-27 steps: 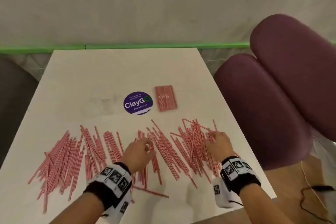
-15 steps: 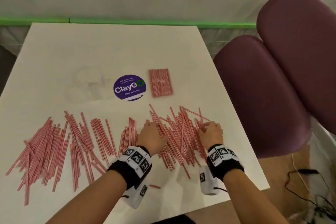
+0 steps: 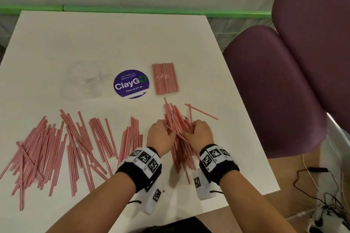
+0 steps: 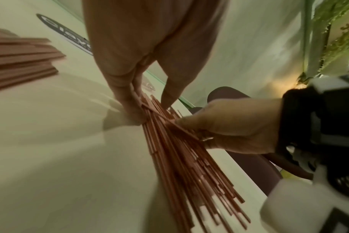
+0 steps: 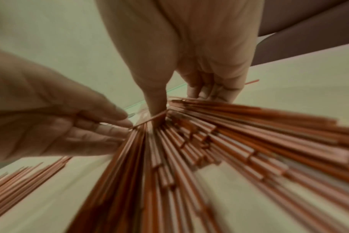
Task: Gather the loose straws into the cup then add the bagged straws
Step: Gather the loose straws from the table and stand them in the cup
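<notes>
Thin red-and-white loose straws (image 3: 47, 147) lie scattered across the near half of the white table (image 3: 113, 39). Both hands have raked the right-hand ones into a tight bundle (image 3: 175, 115). My left hand (image 3: 166, 132) holds the bundle's left side, thumb over it and fingers beside it (image 4: 149, 104). My right hand (image 3: 191, 130) grips its right side, thumb pressed into the straws and fingers curled behind (image 5: 179, 100). Two straws (image 3: 202, 112) lie apart just right of the bundle. The bagged straws (image 3: 164, 78) lie flat behind the hands. A clear cup (image 3: 83, 83) lies on its side at the back left.
A round purple ClayGo sticker (image 3: 131, 84) sits on the table between cup and bag. A purple padded chair (image 3: 274, 91) stands close against the table's right edge. Black cables (image 3: 322, 195) trail on the floor at the lower right. A green strip (image 3: 132, 8) runs behind the table.
Both hands have swept inward toward each other, drawing the spread straws on the right into one tight bundle. The view has tilted down and closer.
</notes>
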